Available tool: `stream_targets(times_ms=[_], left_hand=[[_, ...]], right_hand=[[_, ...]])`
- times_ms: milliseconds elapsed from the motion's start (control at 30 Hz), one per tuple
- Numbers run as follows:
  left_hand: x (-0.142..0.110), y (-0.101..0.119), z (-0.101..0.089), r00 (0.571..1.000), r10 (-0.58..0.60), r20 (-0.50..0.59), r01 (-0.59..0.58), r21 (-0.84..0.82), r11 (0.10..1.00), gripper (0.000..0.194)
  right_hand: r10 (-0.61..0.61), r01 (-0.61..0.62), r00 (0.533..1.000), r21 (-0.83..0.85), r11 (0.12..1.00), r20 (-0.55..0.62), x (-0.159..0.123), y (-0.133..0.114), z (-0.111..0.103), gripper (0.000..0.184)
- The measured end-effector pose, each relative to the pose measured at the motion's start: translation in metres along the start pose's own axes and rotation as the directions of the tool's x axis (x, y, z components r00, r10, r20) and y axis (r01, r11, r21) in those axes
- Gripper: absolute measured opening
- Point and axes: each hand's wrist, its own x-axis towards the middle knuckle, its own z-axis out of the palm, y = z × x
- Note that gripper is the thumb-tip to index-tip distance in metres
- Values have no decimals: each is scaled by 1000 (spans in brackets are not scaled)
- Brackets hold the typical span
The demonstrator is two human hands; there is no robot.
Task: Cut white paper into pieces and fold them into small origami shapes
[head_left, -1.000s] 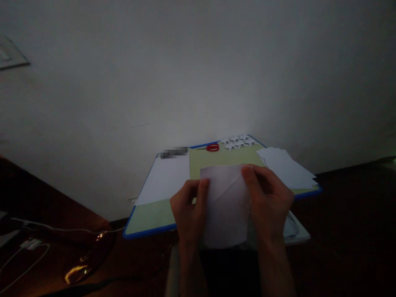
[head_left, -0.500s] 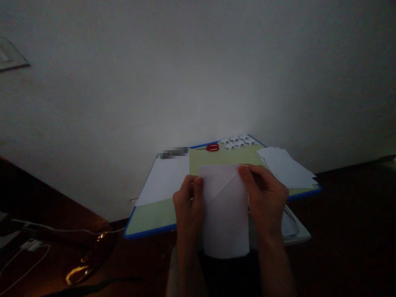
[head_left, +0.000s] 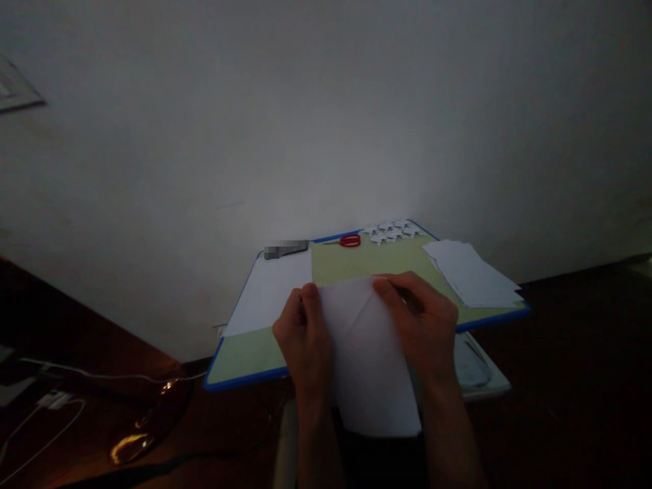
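Note:
I hold a white sheet of paper [head_left: 371, 367] with a diagonal fold across its top, above the near edge of a green mat with a blue rim [head_left: 244, 380]. My left hand [head_left: 303, 339] pinches the sheet's upper left edge. My right hand [head_left: 422, 326] grips the upper right part, fingers curled over the fold. The sheet's lower end hangs toward my lap.
On the mat lie a white sheet [head_left: 272, 292] at the left, a stack of white paper [head_left: 471, 275] at the right, red scissors [head_left: 349, 241] and several small white paper stars [head_left: 391, 231] at the far edge. White cables [head_left: 45, 401] lie at the dim lower left. A pale wall [head_left: 326, 122] rises behind.
Both hands have shifted slightly left and closer together, and the sheet has slid lower toward me, tilting a little.

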Motion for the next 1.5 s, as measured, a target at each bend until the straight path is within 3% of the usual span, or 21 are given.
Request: stream_targets(times_ms=[100, 200, 300, 467, 600, 700, 800, 967, 1167, 1333, 1433, 1500], left_hand=[[1, -3, -2, 995, 41, 91, -39, -24, 999, 57], [1, -4, -3, 964, 109, 241, -94, -74, 993, 49], [1, -4, -3, 959, 112, 261, -97, -70, 993, 36], [2, -6, -5, 991, 118, 69, -118, -1, 993, 31], [3, -12, -7, 994, 104, -28, -104, 5, 995, 28], [3, -15, -5, 996, 61, -72, -62, -17, 998, 29], [2, -15, -5, 1000, 14, -27, -16, -78, 997, 32], [2, -16, -6, 981, -51, 188, 87, -188, 978, 27], [2, -19, -4, 987, -86, 136, 104, -130, 986, 30], [3, -19, -3, 988, -76, 136, 74, 17, 997, 49], [5, -19, -5, 962, -91, 258, 98, -17, 995, 49], [6, -19, -7, 905, -140, 401, 189, -86, 978, 44]], right_hand=[[40, -39, 991, 17, 999, -126, 1, 5, 0, 10], [101, -91, 953, 49, 995, -286, 3, 10, -2, 12], [160, -145, 933, 68, 987, -322, 5, 12, -4, 20], [266, -258, 964, 152, 954, -32, 7, 8, -1, 43], [348, -407, 898, 209, 889, 270, 5, 7, -4, 37], [348, -442, 868, 232, 867, 356, 3, 9, -7, 24], [333, -400, 903, 253, 881, 271, 1, 13, -5, 22], [332, -327, 943, 277, 904, 33, 1, 16, 5, 29], [364, -404, 912, 264, 876, 187, 2, 18, 1, 20], [363, -377, 926, 231, 897, 103, 2, 15, 0, 20], [347, -340, 938, 218, 915, 5, 2, 14, 2, 19], [353, -334, 934, 222, 916, -54, 3, 15, 3, 19]])
